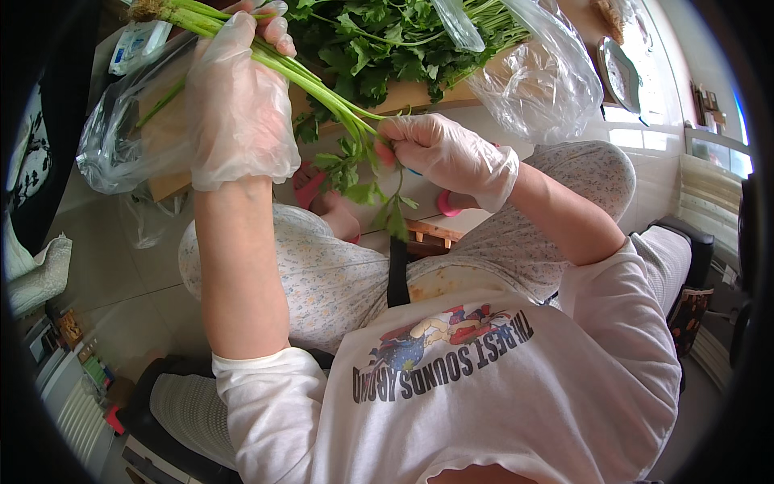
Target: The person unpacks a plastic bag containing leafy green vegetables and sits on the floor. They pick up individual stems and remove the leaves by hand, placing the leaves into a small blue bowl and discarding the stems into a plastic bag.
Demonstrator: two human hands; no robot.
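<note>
A thin plastic glove covers my left hand (242,115), which grips a small bunch of green celery stalks (314,88) near its root end. The brown, hairy roots (148,11) stick out to the upper left. My right hand (450,154), also gloved, pinches the upper stems where they meet the leaves. Below its fingers hang the celery leaves (363,190), over my lap and the floor. Behind the stalks lies a big heap of leafy celery (387,45) on the wooden table, its stems pointing right.
Crumpled clear plastic bags lie at the table's right (538,91) and left (112,142). A loose green stem (162,103) shows inside the left bag. A pack of wipes (140,45) sits at the upper left, and a dish (620,75) at the right. A small wooden stool (435,230) stands between my legs.
</note>
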